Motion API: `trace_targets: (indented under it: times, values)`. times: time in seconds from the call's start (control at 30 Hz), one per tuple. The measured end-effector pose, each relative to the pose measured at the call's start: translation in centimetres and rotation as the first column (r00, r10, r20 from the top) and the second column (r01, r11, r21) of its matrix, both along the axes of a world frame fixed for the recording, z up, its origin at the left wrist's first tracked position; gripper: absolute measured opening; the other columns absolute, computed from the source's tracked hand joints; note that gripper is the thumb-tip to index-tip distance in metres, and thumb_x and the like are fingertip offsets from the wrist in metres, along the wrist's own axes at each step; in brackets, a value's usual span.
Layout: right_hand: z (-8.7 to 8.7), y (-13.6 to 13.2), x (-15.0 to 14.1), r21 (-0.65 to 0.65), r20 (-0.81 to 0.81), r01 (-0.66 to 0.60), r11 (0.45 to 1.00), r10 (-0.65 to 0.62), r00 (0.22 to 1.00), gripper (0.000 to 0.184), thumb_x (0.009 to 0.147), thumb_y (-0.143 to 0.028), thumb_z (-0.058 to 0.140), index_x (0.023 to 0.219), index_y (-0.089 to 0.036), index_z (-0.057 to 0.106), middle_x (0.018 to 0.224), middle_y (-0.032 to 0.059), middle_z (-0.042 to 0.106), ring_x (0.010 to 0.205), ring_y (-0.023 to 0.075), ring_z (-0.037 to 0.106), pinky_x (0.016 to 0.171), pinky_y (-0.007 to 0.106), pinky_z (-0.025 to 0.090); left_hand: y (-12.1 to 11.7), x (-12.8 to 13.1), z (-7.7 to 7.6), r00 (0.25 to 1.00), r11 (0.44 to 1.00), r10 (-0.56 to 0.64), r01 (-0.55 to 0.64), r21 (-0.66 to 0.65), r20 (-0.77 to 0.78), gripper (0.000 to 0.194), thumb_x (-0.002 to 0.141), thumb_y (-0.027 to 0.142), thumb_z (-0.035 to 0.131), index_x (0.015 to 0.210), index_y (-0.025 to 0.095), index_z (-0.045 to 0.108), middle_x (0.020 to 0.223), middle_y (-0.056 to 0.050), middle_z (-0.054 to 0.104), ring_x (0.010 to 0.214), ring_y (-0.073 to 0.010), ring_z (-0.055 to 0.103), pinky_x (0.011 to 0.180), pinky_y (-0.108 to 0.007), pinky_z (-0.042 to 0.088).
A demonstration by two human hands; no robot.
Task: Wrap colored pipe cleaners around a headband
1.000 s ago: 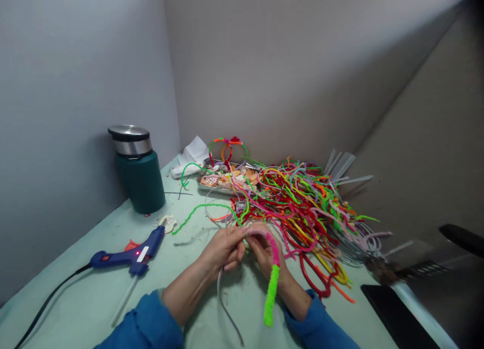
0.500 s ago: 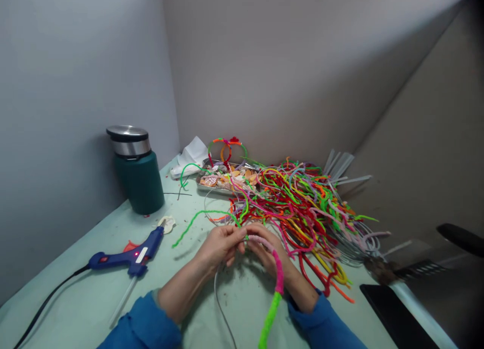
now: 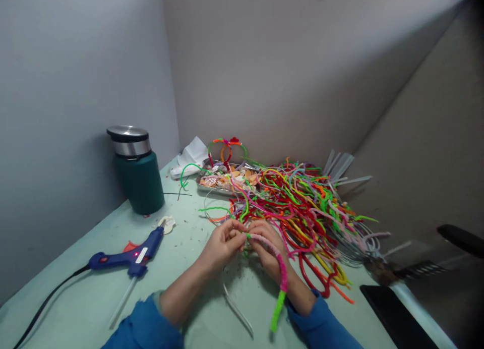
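Observation:
Both hands meet in front of me over the table. My right hand (image 3: 267, 250) is closed around a thin headband (image 3: 283, 276), wrapped in fuzzy pale pink, deep pink and bright green along its right side. Its other side (image 3: 236, 308) is bare grey and curves down towards me. At the top of the band, my left hand (image 3: 221, 245) pinches a green pipe cleaner (image 3: 248, 235) where the pale pink wrapping ends. Fingers partly hide this spot. The pipe cleaner's loose tail (image 3: 215, 209) appears beyond my left hand.
A blue glue gun (image 3: 132, 258) with a lit red light and cord lies left, by a green flask (image 3: 139, 180). Behind my hands are a metal tray (image 3: 215, 189) of small pieces and a large pile of pipe cleaners (image 3: 302, 202). A black object (image 3: 401, 308) lies right.
The green pipe cleaner's tail has drawn in and reaches less far left. The headband has turned, and its bare and green ends are now both in sight.

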State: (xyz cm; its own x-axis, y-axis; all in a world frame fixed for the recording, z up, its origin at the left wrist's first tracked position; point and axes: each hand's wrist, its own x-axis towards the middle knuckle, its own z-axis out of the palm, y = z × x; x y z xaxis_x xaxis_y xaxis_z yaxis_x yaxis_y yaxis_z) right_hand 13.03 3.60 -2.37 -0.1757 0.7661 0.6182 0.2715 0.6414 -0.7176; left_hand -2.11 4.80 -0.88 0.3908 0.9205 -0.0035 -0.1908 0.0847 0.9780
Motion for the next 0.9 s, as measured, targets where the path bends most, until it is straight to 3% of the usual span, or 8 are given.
trace_targets:
  times: [0.27, 0.43, 0.6, 0.7, 0.8, 0.9]
  values:
    - [-0.6, 0.1, -0.5, -0.093, -0.096, -0.016, 0.996, 0.007, 0.995, 0.009, 0.086, -0.021, 0.053, 0.082, -0.020, 0.062, 0.083, 0.0040, 0.060, 0.080, 0.0171, 0.056, 0.071, 0.029, 0.045, 0.0, 0.3, -0.5, 0.996, 0.987, 0.073, -0.066, 0.144, -0.044, 0.027, 0.070, 0.035, 0.066, 0.082, 0.012, 0.062, 0.064, -0.001, 0.059, 0.058, -0.0103, 0.052, 0.056, -0.021, 0.041]
    - [-0.9, 0.1, -0.8, -0.083, -0.101, 0.039, 0.996, -0.047, 0.994, 0.009, 0.085, -0.020, 0.053, 0.082, -0.019, 0.062, 0.080, 0.0036, 0.059, 0.078, 0.0169, 0.056, 0.070, 0.029, 0.045, 0.3, 0.3, -1.3, 0.976, 0.969, 0.153, -0.117, 0.218, -0.157, 0.020, 0.073, 0.031, 0.064, 0.080, 0.012, 0.066, 0.072, -0.004, 0.063, 0.067, -0.0138, 0.056, 0.063, -0.024, 0.044]
    - [-0.7, 0.2, -0.5, -0.058, -0.100, 0.087, 0.994, -0.093, 0.991, 0.007, 0.083, -0.021, 0.057, 0.080, -0.019, 0.062, 0.079, 0.0037, 0.060, 0.076, 0.0167, 0.056, 0.069, 0.028, 0.044, 0.4, 0.2, -0.6, 0.970, 0.959, 0.188, -0.148, 0.241, -0.152, 0.020, 0.072, 0.032, 0.065, 0.076, 0.013, 0.065, 0.077, -0.004, 0.062, 0.068, -0.0136, 0.056, 0.061, -0.022, 0.043]
    - [-0.7, 0.5, 0.3, -0.201, -0.139, 0.010, 0.980, -0.038, 0.990, 0.009, 0.081, -0.027, 0.060, 0.080, -0.019, 0.063, 0.079, 0.0032, 0.060, 0.074, 0.0165, 0.056, 0.066, 0.027, 0.044, 0.6, 0.1, -0.4, 0.975, 0.965, 0.174, -0.141, 0.221, -0.139, 0.022, 0.075, 0.035, 0.061, 0.078, 0.013, 0.062, 0.076, -0.003, 0.062, 0.068, -0.0127, 0.056, 0.060, -0.021, 0.042]
    - [-0.7, 1.0, 1.4, -0.396, -0.261, -0.088, 0.914, -0.020, 0.965, 0.017, 0.079, -0.035, 0.062, 0.082, -0.019, 0.063, 0.076, 0.0011, 0.060, 0.066, 0.0146, 0.055, 0.059, 0.025, 0.044, 0.8, 0.0, -0.9, 0.968, 0.966, 0.188, -0.152, 0.210, -0.164, 0.023, 0.077, 0.037, 0.058, 0.075, 0.014, 0.057, 0.070, -0.002, 0.062, 0.065, -0.0122, 0.056, 0.059, -0.021, 0.042]
    - [-0.5, 1.3, 2.1, -0.498, -0.319, -0.124, 0.858, -0.049, 0.946, 0.023, 0.081, -0.040, 0.057, 0.081, -0.018, 0.063, 0.074, 0.0004, 0.060, 0.062, 0.0128, 0.054, 0.057, 0.023, 0.043, 0.9, -0.1, -1.4, 0.930, 0.948, 0.224, -0.138, 0.288, -0.290, 0.020, 0.077, 0.034, 0.057, 0.072, 0.014, 0.057, 0.066, -0.001, 0.062, 0.061, -0.0124, 0.055, 0.058, -0.022, 0.040]
